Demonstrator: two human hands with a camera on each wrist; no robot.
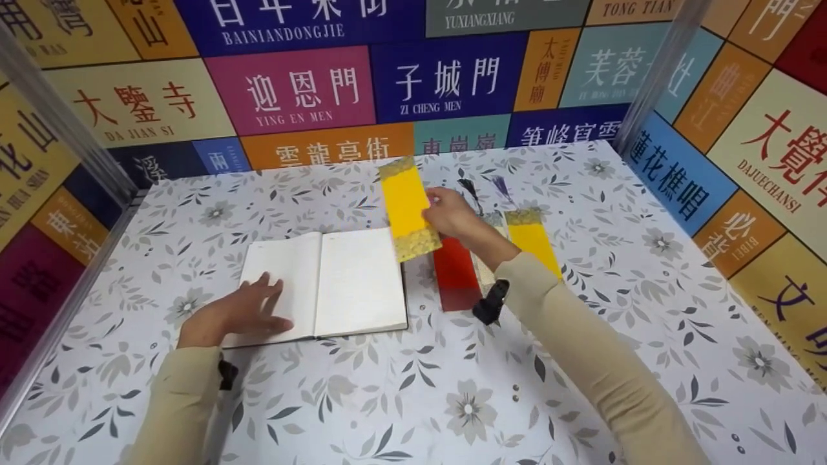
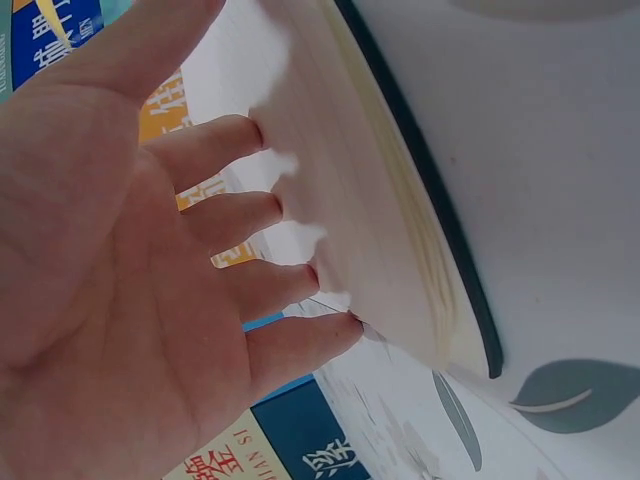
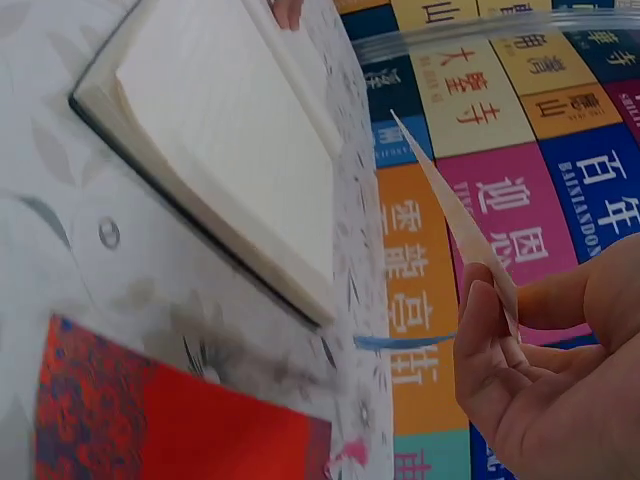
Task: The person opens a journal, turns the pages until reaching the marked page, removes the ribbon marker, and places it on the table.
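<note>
An open notebook (image 1: 362, 284) with blank-looking pages and a dark cover lies flat on the table. My left hand (image 1: 249, 310) rests on its left page, fingers spread; the left wrist view shows the fingertips (image 2: 265, 205) touching the paper. My right hand (image 1: 452, 210) pinches a yellow bookmark (image 1: 407, 203) with patterned gold ends by its right edge. This bookmark is raised near the notebook's upper right corner. Seen nearly edge-on in the right wrist view, it has a blue strand (image 3: 405, 342), apparently its tassel, near it.
Below the right forearm lie a red bookmark (image 1: 457, 278), a pale silvery bookmark (image 1: 494, 219) partly hidden by the arm, and another yellow bookmark (image 1: 533, 242). A black tassel (image 1: 468, 188) and a purple tassel (image 1: 501, 187) point to the back. Panels with printed characters (image 1: 291, 87) border the flowered table (image 1: 387, 400).
</note>
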